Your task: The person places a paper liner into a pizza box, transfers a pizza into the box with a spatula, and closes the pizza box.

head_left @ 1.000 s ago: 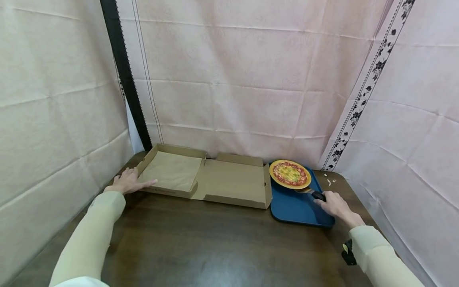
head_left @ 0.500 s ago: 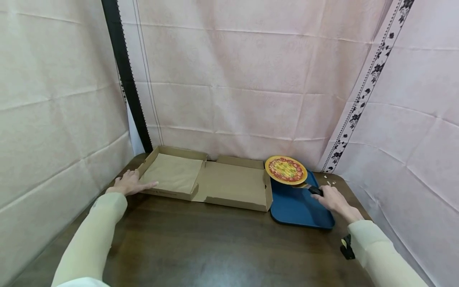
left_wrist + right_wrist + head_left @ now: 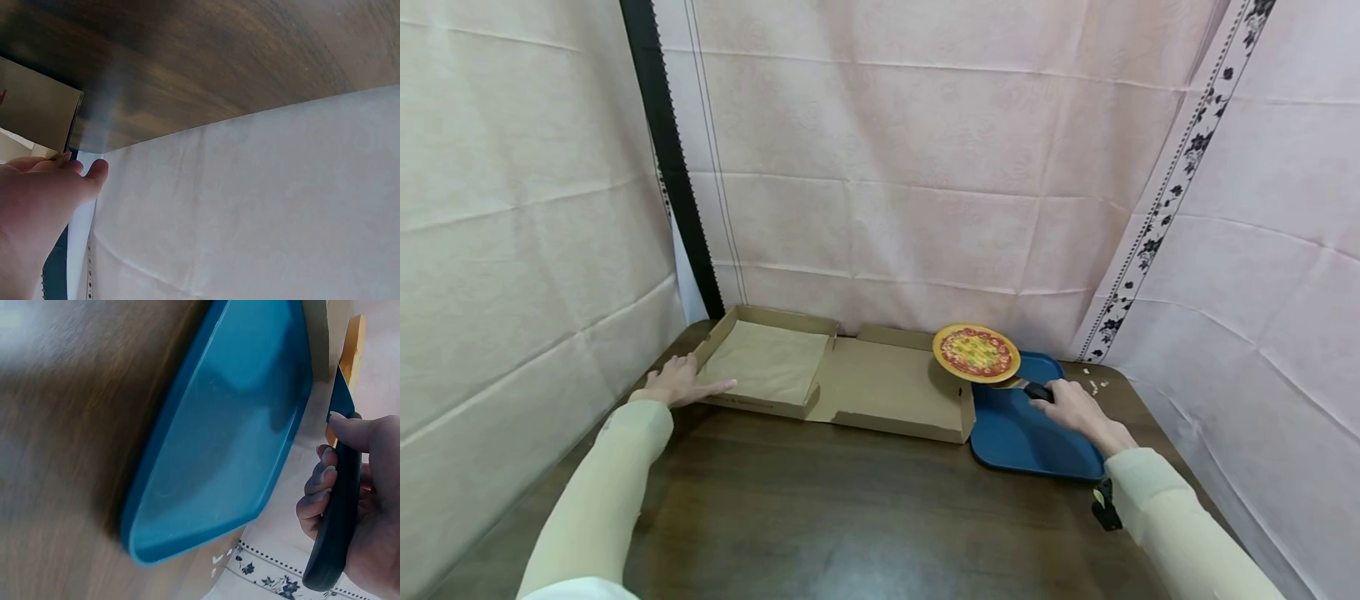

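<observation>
**Pizza raised on a spatula between an open box and a blue tray**

Take the head view as a clock face with twelve at the far cloth (image 3: 887,167). The pizza (image 3: 976,352) sits at four o'clock from the centre, held up on the blade of a spatula. From that viewpoint it overlaps the right-hand edge of the box lid (image 3: 887,379) and the ten o'clock corner of the blue tray (image 3: 1037,433), and a shadow falls on the lid just beside it.

The right hand (image 3: 1073,410), at four o'clock from the pizza, has its fingers curled round the spatula's black handle (image 3: 340,509), with the thumb laid along the top near the blade. In the right wrist view the pizza shows edge-on.

The left hand (image 3: 677,382) is at nine o'clock from the box, fingers spread and thumb stretched out, resting against the wall of the bottom half; it has hold of nothing that shows. A sheet of paper (image 3: 767,360) lines that half. The lid lies folded flat at three o'clock from it, on the brown table (image 3: 850,508). White scraps (image 3: 1096,386) lie at two o'clock from the tray.
</observation>
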`<state>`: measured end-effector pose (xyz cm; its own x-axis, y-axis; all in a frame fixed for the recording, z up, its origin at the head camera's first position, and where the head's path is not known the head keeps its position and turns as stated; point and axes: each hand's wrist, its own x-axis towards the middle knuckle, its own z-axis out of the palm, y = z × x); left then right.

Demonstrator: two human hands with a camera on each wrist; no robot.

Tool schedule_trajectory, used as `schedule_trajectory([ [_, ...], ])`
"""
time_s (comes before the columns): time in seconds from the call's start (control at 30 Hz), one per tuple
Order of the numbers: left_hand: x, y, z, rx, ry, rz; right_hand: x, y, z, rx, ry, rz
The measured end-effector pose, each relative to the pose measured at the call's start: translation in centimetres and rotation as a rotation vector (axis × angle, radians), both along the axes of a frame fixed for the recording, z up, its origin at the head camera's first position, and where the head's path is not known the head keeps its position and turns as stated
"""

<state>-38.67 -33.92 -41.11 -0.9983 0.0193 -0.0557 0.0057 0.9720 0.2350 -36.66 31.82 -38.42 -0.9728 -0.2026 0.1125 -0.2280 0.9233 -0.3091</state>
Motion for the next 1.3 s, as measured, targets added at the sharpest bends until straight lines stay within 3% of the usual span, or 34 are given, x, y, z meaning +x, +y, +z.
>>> schedule_trajectory([
  [1.3,0.0,0.5,0.7,-0.027,-0.03,0.012,-1.7,-6.1,0.6,-0.029,-0.062,0.054],
])
